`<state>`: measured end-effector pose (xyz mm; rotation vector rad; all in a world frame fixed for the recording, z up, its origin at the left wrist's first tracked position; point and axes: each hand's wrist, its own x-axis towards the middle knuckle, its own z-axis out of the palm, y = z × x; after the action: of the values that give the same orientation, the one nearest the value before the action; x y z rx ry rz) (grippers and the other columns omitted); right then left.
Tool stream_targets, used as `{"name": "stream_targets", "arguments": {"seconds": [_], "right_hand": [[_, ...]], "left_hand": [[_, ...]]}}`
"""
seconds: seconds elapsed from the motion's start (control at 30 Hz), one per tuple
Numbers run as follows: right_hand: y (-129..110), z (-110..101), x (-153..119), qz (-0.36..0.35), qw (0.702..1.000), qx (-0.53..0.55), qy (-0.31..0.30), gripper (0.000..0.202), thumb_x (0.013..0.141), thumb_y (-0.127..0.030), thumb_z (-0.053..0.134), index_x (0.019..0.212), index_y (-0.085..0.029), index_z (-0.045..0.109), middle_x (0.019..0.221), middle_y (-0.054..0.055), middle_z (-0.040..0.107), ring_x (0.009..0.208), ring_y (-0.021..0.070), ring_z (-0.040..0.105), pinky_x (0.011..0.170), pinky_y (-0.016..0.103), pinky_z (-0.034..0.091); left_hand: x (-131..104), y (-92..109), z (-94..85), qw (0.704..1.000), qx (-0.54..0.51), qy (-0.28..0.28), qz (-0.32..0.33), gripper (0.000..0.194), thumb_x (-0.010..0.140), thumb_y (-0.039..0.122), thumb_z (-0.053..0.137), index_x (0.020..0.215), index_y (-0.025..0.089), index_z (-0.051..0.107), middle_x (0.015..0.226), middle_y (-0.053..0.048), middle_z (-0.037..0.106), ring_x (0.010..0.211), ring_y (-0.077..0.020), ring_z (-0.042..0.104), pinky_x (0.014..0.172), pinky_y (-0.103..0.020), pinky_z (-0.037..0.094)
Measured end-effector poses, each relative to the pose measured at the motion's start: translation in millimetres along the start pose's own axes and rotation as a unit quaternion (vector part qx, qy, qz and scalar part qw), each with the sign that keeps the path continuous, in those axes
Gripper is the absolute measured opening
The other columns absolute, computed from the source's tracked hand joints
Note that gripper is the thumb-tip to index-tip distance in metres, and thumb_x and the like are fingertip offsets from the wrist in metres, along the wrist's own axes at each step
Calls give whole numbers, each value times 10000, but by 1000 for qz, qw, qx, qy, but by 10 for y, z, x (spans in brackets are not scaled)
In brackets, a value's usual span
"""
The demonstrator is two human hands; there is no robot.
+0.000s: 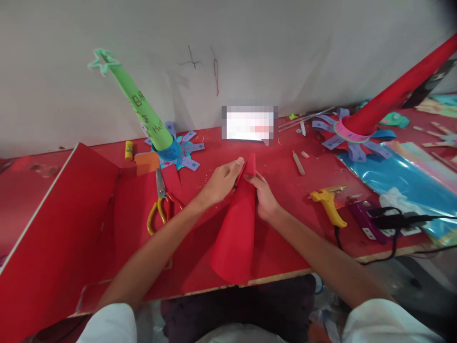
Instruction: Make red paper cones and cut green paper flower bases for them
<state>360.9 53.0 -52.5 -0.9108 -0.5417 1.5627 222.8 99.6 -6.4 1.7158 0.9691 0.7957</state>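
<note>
L fingers (233, 167) & R fingers (258, 181) pinched closed on red cone (236, 233) nr tip; scissors (162, 190) on tbl (285, 195)

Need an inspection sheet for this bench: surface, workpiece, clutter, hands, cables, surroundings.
Surface: red tabletop, small scraps scattered.
Workpiece: rolled red paper cone, narrow end pointing away from the person.
Clutter: metal scissors with yellow-and-red handles at left; yellow plastic glue gun and shiny blue sheet at right.
Hands: left hand and right hand both hold the cone near its narrow end.
Cables: black cables at right, by a purple-and-white box.
Surroundings: grey wall behind; decorated green cone left, larger red cone right.
</note>
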Motion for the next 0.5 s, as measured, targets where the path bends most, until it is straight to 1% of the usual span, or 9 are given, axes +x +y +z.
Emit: {"name": "stream_targets", "arguments": {"seconds": [0.03, 0.1, 0.13, 0.2, 0.23, 0.3, 0.37, 0.43, 0.5], "right_hand": [[-17, 6, -15, 4, 1000, 4, -16, 402, 749, -421, 874, 1048, -275, 647, 859, -2, 778, 848, 264, 781, 731, 396, 637], [-65, 21, -51, 5, 998, 7, -55, 390, 797, -450, 860, 1053, -271, 626, 826, -12, 746, 740, 225, 753, 639, 351, 610], [-90, 28, -70, 3, 997, 7, -74, 386, 822, -475, 851, 1052, -269, 619, 815, -17, 730, 687, 204, 731, 592, 327, 586], [-127, 40, -97, 6, 995, 0, -103, 398, 859, -552, 831, 1028, -267, 610, 778, -24, 697, 598, 171, 677, 510, 292, 533], [-135, 43, -105, 11, 993, -8, -115, 418, 870, -601, 818, 997, -263, 608, 749, -25, 679, 565, 162, 651, 484, 282, 511], [-124, 41, -105, 26, 990, -31, -137, 487, 882, -705, 779, 911, -251, 605, 687, -19, 649, 519, 150, 611, 460, 272, 485], [-89, 29, -92, 44, 985, -56, -158, 589, 874, -809, 728, 814, -238, 594, 636, -4, 630, 493, 144, 586, 454, 269, 472], [-54, 9, -76, 58, 980, -74, -174, 678, 853, -898, 671, 757, -231, 594, 607, 13, 627, 485, 145, 577, 453, 267, 464], [-41, -10, -64, 74, 976, -85, -188, 750, 844, -969, 590, 735, -227, 602, 597, 33, 638, 486, 146, 571, 455, 268, 463]], "left_hand": [[12, -11, -15, 997, -69, 2, -17, 673, 1067, 779, 404, 861, 199, 677, 878, -75, 751, 829, -216, 732, 856, -354, 622], [28, -30, -43, 980, -192, -12, -50, 650, 1011, 817, 505, 857, 200, 643, 783, -47, 692, 651, -166, 666, 653, -298, 605], [31, -37, -52, 969, -235, -27, -64, 608, 982, 800, 587, 870, 204, 626, 744, -30, 663, 598, -154, 642, 571, -278, 582], [23, -42, -56, 952, -290, -49, -86, 521, 913, 711, 761, 918, 216, 601, 710, 2, 631, 558, -153, 638, 466, -253, 553], [14, -40, -50, 946, -303, -55, -96, 501, 879, 662, 825, 954, 219, 603, 710, 13, 627, 545, -153, 639, 430, -247, 547], [-7, -31, -26, 940, -310, -69, -122, 504, 838, 605, 886, 1038, 213, 640, 724, 22, 629, 502, -140, 614, 378, -247, 544], [-27, -19, 6, 937, -301, -90, -151, 526, 839, 599, 884, 1111, 191, 692, 716, 22, 623, 458, -126, 583, 355, -250, 550], [-44, -8, 35, 934, -296, -105, -172, 533, 853, 597, 868, 1143, 173, 728, 701, 18, 620, 432, -120, 573, 343, -249, 550], [-54, -3, 47, 931, -301, -100, -179, 521, 865, 575, 862, 1167, 169, 739, 701, 16, 628, 414, -117, 566, 330, -246, 537]]}}
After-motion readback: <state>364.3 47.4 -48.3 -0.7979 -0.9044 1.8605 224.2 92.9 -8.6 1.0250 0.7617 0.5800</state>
